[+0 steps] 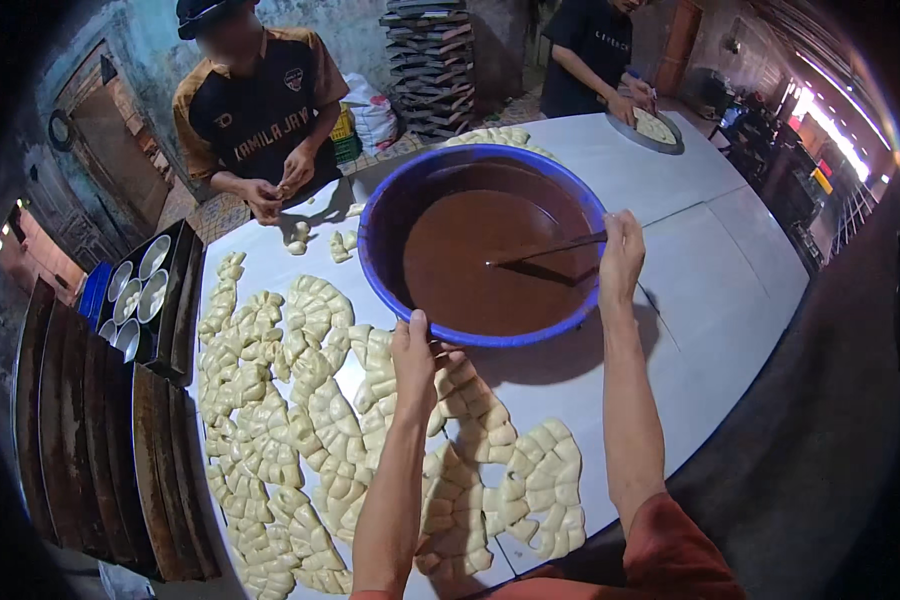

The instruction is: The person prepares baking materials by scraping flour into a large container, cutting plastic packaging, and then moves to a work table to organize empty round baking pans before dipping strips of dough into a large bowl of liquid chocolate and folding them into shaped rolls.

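Between my hands a large blue basin [530, 334] holds smooth brown liquid [460, 245]. My left hand [416, 354] is closed on the near left part of its rim, thumb on top and fingers underneath. The right rim is gripped by my right hand [622, 260]. A dark stick-like handle [565, 246] leans from the liquid to the rim beside my right hand; its lower end is sunk out of sight. The basin casts a shadow on the table, and whether it hangs above the surface or rests there I cannot tell. Pale segmented dough pieces [315, 310] lie just left of and below it.
Across the white table [730, 240], a person [270, 130] handles small dough pieces. Another person [585, 60] works at a round tray [670, 140] at the far right. Dark racks with round tins [153, 297] and long trays [80, 430] line the left side. Stacked trays [430, 70] stand behind.
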